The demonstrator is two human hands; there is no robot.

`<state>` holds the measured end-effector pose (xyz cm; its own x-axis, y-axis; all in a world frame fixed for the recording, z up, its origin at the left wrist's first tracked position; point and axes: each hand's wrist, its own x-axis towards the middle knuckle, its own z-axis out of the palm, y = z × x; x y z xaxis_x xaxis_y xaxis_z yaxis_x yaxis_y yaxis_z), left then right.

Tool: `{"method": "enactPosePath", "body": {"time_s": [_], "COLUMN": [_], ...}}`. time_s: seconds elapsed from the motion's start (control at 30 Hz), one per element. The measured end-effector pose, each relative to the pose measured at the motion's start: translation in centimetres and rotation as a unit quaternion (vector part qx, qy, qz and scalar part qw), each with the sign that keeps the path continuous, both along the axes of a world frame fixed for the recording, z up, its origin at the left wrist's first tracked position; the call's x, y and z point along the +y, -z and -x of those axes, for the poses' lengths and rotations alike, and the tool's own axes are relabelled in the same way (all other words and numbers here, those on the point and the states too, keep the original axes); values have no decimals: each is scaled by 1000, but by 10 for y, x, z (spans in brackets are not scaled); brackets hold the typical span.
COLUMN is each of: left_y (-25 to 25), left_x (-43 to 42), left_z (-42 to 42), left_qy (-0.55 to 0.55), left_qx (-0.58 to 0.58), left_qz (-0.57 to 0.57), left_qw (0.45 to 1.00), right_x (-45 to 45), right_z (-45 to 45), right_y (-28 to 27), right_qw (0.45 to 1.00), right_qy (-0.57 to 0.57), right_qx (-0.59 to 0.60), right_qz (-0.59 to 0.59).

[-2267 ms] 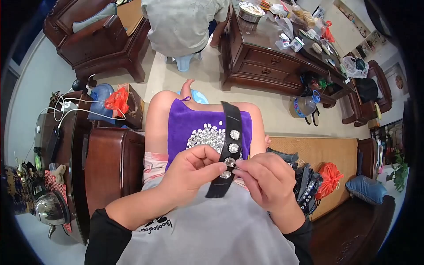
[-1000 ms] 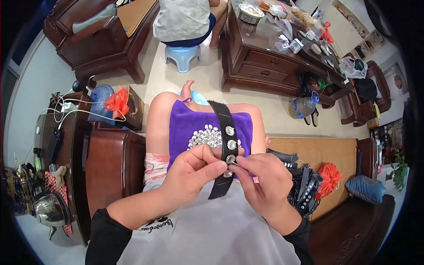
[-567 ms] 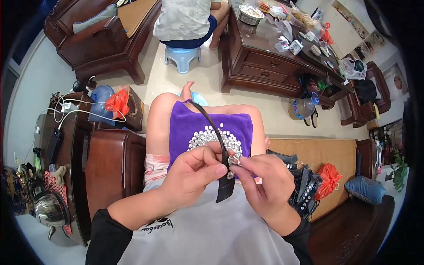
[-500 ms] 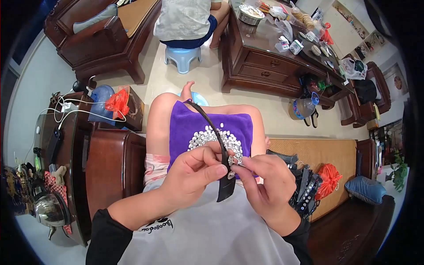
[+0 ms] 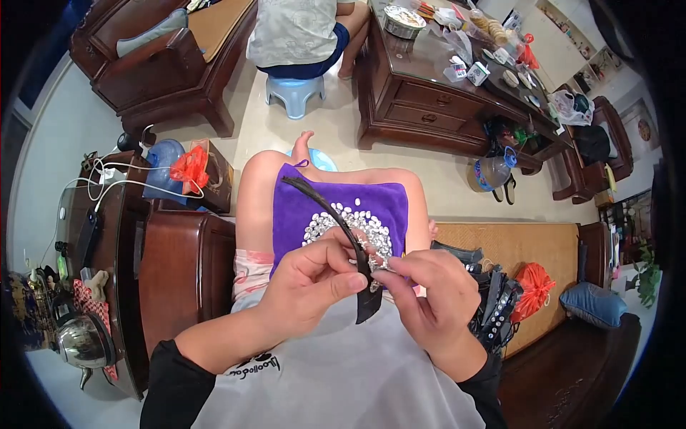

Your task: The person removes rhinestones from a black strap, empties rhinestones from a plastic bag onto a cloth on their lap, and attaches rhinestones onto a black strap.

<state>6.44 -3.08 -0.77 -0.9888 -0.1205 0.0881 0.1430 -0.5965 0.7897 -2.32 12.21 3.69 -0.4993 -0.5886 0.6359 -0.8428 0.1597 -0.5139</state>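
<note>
Living room with pale tiled floor and dark carved furniture, seen from above by someone seated with a purple cloth (image 5: 289, 214) spread across their lap. Silvery stones (image 5: 374, 230) lie in a loose heap on the cloth, one apart near its far edge. Above the heap, both bare hands hold a black strap (image 5: 348, 227), which stands on its narrow edge, its far end curving up and left, its near end hanging over the person's grey shirt (image 5: 336, 372). Left hand (image 5: 314, 282): the grip is closed around the strap, thumb on the near side. Right hand (image 5: 436, 286): thumb and forefinger meet in a tight pinch at the strap's right face, where mounted stones glint; whether a small piece sits between those fingertips cannot be told.

To the right, a woven mat (image 5: 550, 247) carries a bundle of black straps (image 5: 496, 307), some studded, with a red plastic bag (image 5: 532, 289) just beside. Ahead, another person (image 5: 293, 32) sits on a light blue stool (image 5: 294, 96), back turned. Right of them, a glass-covered tabletop (image 5: 400, 61) bears a round tin (image 5: 404, 23) and small packets. At far left, a shiny kettle (image 5: 82, 339) stands near a dark side table.
</note>
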Motion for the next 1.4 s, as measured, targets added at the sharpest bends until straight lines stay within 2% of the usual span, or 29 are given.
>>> {"method": "enactPosePath", "body": {"time_s": [0.2,0.53,0.7,0.87,1.0,1.17,1.4], "left_y": [-1,1,-4,-11,-7,-18,-11], "left_x": [1,3,6,5,5,6,4], "left_z": [1,-1,-4,-6,-8,-3,-6], "left_qy": [3,-5,-26,-3,1,-55,-73], "left_qx": [2,-5,-50,-125,-186,-178,-159], "left_qz": [-20,13,-11,-50,14,15,50], "left_qw": [1000,1000,998,991,982,982,983], "right_x": [1,3,2,0,2,10,8], "right_z": [1,-1,-1,-1,1,3,-2], "right_y": [4,5,5,4,4,-8,-5], "right_qw": [1000,998,997,999,999,996,998], "right_qy": [-10,-5,5,21,30,1,-3], "right_qx": [-13,57,77,40,-24,-76,-7], "right_qz": [8,-10,2,10,-8,-38,-68]}}
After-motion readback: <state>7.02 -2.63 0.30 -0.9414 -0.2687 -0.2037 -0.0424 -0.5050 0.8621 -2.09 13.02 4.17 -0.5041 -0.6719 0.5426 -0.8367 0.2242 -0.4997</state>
